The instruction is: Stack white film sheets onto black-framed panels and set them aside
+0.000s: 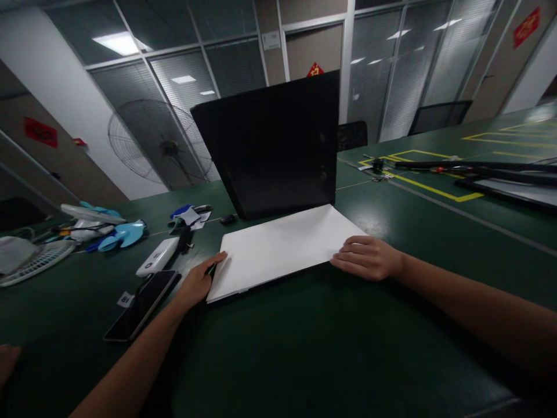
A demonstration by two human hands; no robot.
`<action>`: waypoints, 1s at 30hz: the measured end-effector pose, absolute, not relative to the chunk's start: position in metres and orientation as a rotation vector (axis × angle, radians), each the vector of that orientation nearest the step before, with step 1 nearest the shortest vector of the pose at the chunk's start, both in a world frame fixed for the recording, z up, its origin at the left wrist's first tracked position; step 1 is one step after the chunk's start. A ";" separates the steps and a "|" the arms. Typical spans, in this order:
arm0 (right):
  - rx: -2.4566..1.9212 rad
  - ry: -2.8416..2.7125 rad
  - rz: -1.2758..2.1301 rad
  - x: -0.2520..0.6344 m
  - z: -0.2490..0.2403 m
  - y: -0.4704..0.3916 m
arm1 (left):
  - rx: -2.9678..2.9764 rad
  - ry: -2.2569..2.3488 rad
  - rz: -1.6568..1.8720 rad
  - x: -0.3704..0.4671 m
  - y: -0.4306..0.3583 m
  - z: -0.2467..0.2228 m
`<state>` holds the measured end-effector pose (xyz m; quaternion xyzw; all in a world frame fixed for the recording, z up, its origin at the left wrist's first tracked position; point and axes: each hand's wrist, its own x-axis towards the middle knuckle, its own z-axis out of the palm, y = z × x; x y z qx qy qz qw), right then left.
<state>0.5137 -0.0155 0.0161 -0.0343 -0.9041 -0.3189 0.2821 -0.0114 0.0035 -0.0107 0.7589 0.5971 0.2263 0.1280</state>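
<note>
White paper [278,244], seemingly more than one sheet, covers the base of what looks like an open black laptop [278,151]. Its dark screen stands up behind the paper. My left hand [198,281] pinches the paper's left edge, thumb on top and the other fingers mostly hidden; the sheet bends slightly there. At the front right corner, my right hand [368,257] lies flat on the paper with fingers stretched out. A thin black edge shows beneath the paper's front side. Left of my left hand lies a dark phone [143,305].
A white device [159,256] and a small black object [227,219] lie on the green table [304,348]. Farther left are a blue fan blade [124,235] and a white grille [39,264]. Black rods [456,167] lie right. Another person's hand [7,363] shows at the left edge.
</note>
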 end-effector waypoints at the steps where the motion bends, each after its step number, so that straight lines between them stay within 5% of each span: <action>1: -0.095 -2.411 -0.851 0.514 0.017 -0.016 | 2.208 1.746 0.649 -0.011 0.004 -0.010; 30: -0.513 -2.287 -0.668 0.522 0.016 -0.015 | 2.384 1.658 0.776 0.001 -0.009 0.007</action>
